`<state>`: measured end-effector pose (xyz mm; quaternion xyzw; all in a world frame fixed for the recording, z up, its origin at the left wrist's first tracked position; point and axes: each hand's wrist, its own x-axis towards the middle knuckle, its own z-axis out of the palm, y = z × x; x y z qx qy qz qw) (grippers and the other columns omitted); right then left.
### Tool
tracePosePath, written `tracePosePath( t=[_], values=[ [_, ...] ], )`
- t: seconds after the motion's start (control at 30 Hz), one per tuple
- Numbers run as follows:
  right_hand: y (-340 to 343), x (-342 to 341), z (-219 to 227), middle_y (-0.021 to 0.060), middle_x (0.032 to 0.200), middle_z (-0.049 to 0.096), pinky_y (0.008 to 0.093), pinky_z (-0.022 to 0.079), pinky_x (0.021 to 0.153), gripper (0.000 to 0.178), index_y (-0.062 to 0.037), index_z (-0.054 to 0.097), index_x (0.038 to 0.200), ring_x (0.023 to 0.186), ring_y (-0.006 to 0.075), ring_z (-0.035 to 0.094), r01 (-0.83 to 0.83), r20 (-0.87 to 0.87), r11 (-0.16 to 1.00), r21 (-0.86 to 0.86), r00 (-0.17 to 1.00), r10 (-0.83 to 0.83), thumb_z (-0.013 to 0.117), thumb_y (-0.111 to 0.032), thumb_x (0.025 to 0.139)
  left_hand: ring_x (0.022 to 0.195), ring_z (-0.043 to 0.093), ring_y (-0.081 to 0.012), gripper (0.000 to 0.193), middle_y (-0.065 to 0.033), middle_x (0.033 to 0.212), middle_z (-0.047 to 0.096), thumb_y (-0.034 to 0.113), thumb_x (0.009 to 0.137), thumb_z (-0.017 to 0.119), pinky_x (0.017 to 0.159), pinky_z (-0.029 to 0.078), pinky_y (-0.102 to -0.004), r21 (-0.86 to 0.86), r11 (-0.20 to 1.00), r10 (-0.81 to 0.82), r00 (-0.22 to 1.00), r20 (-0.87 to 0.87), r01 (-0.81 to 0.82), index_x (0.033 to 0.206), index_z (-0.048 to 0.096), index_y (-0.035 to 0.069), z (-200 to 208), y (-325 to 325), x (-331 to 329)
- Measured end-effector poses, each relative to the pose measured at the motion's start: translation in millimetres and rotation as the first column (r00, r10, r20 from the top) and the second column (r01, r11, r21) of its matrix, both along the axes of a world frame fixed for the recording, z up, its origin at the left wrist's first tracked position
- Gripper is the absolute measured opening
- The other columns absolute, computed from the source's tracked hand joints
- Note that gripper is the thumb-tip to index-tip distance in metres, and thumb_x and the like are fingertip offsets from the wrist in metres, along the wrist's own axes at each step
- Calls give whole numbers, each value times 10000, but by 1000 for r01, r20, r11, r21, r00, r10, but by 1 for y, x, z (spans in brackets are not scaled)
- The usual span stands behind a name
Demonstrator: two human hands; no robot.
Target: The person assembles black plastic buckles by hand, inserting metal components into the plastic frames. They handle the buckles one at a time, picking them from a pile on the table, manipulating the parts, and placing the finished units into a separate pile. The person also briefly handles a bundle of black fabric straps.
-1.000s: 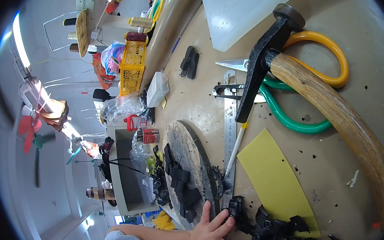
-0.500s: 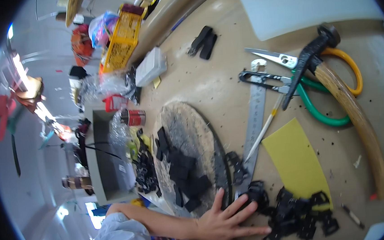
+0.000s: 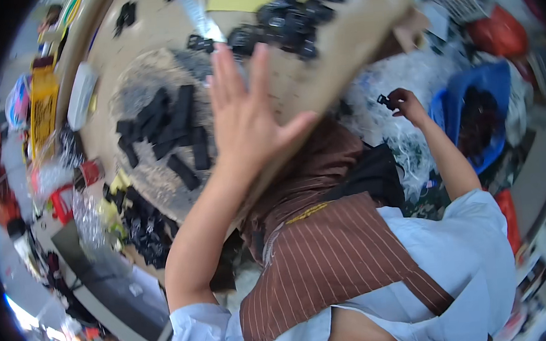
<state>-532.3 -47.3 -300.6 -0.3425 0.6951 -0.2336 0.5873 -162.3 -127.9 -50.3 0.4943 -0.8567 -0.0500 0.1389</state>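
Holding sm blk fitting (image 3: 383, 101) in R hand (image 3: 402, 103), off right edge of desk (image 3: 354, 22), left of blue bin (image 3: 495, 79) | holding L hand (image 3: 246, 118) wide at desk, right of blk strips (image 3: 182, 113) on round board (image 3: 140, 75), nr far blk fittings pile (image 3: 293, 20)

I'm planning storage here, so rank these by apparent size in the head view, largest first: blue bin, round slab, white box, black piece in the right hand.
1. Round slab, though partly covered
2. Blue bin
3. White box
4. Black piece in the right hand
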Motion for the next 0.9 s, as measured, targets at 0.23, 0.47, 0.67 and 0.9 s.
tracePosePath(
  t=[0.23,0.47,0.67,0.9],
  values=[
    [133,-20,82,7,930,605,263,481,679,172,-49,593,1016,812,91,561,267,188,958,-100,951,-246,578,-108,854,1330,183,-438,849,-301,1423,191,481,738,659,1053,194,-526,-176,979,-96,994,60,106,1385,298,68,-3,49,17],
    [153,-28,72,79,986,601,292,489,781,299,33,557,1118,870,147,580,261,340,964,-46,912,-231,593,-107,856,1000,601,-346,273,-184,1041,636,25,772,594,916,442,-436,58,987,-101,868,-486,147,1041,603,-20,-11,214,72],
    [82,43,10,57,922,614,300,528,645,255,-20,560,1092,788,184,638,33,252,940,340,960,-125,587,-112,855,854,579,-144,307,-113,935,644,251,958,450,764,449,-280,756,166,970,-34,-242,-633,1028,598,-10,-142,358,170],
    [25,88,-90,80,851,636,317,509,566,193,-48,626,974,718,183,614,-972,-98,234,31,231,968,486,-137,875,860,565,-136,310,-104,960,633,253,952,462,761,442,-276,838,-328,930,-307,204,-436,1070,579,-9,-200,372,201]
  ],
)
